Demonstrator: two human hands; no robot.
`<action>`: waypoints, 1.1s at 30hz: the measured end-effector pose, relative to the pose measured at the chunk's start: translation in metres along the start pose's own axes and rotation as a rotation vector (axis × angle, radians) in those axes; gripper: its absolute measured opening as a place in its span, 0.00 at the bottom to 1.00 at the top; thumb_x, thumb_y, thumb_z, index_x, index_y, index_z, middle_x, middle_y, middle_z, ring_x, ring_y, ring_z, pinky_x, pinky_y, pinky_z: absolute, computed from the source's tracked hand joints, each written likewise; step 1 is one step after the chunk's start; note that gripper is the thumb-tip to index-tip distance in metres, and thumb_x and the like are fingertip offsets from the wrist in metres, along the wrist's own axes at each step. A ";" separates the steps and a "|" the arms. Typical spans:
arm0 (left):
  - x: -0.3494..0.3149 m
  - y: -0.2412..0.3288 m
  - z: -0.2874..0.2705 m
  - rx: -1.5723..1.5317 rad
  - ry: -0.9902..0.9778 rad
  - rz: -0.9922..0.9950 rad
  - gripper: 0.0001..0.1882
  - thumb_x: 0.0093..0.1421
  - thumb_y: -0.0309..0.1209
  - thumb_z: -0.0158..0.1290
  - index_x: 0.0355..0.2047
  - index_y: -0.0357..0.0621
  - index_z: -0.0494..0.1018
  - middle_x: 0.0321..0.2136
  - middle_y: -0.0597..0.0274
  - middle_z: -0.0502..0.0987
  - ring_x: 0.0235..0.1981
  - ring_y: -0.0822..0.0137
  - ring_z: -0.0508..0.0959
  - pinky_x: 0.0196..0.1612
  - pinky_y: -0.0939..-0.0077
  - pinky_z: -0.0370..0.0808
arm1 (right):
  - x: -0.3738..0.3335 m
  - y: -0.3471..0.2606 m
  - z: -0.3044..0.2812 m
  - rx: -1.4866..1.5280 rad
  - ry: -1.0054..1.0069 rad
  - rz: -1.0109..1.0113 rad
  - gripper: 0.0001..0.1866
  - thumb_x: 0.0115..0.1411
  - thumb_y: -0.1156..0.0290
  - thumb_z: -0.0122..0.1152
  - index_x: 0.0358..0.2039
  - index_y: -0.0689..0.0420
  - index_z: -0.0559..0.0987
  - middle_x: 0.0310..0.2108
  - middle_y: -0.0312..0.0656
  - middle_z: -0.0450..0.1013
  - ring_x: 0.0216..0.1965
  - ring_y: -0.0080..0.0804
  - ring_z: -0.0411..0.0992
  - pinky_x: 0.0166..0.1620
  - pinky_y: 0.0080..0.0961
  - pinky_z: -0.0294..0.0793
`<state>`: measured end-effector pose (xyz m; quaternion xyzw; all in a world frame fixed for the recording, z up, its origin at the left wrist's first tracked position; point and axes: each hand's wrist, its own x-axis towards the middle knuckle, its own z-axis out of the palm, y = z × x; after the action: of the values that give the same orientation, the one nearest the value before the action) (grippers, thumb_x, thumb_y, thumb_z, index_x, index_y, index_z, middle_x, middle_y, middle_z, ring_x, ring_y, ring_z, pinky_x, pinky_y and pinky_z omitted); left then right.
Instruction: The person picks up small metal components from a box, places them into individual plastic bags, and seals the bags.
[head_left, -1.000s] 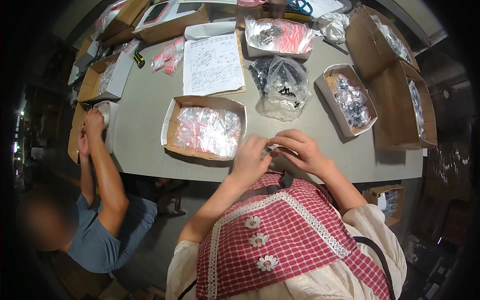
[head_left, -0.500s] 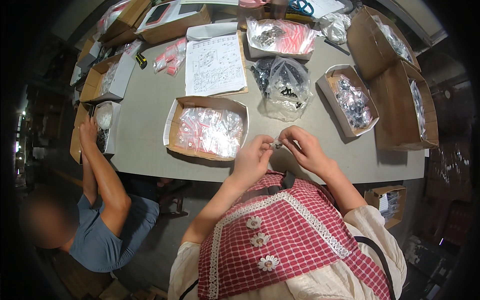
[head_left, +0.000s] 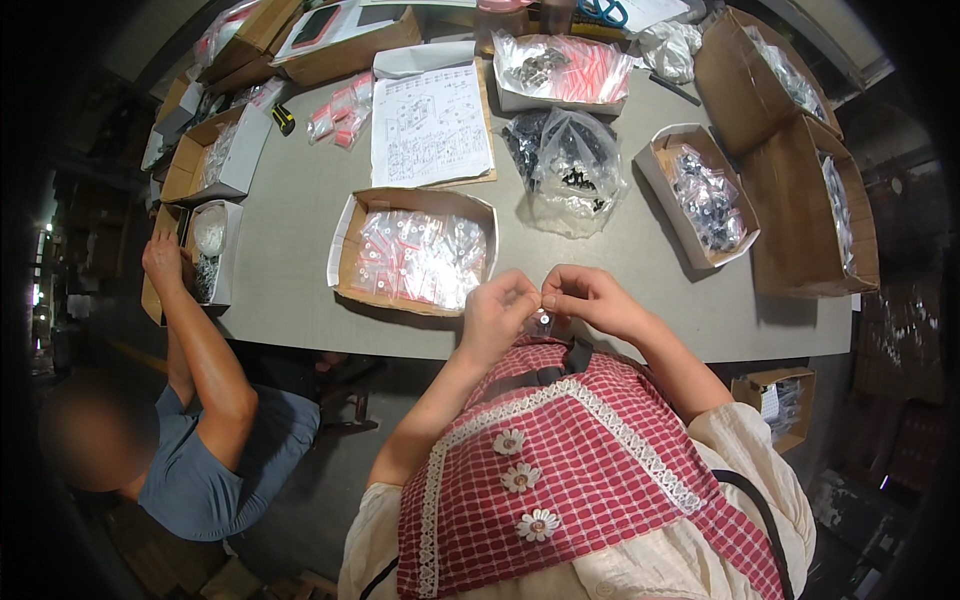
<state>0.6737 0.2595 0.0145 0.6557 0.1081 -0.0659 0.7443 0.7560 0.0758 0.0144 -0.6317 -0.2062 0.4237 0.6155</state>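
Both hands, left [head_left: 497,312] and right [head_left: 590,300], pinch one small clear bag [head_left: 541,322] at the worktop [head_left: 300,210] near edge. Just beyond: open cardboard box [head_left: 415,250] of small red-striped bags. Right of box: loose plastic sack [head_left: 572,170] of dark parts, bare worktop between.

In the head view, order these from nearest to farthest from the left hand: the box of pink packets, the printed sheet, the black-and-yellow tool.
1. Box of pink packets, just ahead-left of the left hand.
2. Printed sheet, beyond the box.
3. Black-and-yellow tool, far left.
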 end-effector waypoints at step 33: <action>0.035 -0.007 -0.083 0.700 0.406 0.044 0.15 0.65 0.34 0.51 0.34 0.33 0.80 0.25 0.54 0.82 0.28 0.68 0.81 0.32 0.74 0.74 | -0.005 0.004 -0.018 0.228 0.395 -0.150 0.10 0.63 0.73 0.58 0.44 0.59 0.78 0.38 0.37 0.77 0.35 0.23 0.74 0.40 0.21 0.73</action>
<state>0.7002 0.3424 -0.0107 0.8714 0.2098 0.0480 0.4408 0.7663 0.0600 0.0100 -0.6118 -0.0789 0.2655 0.7409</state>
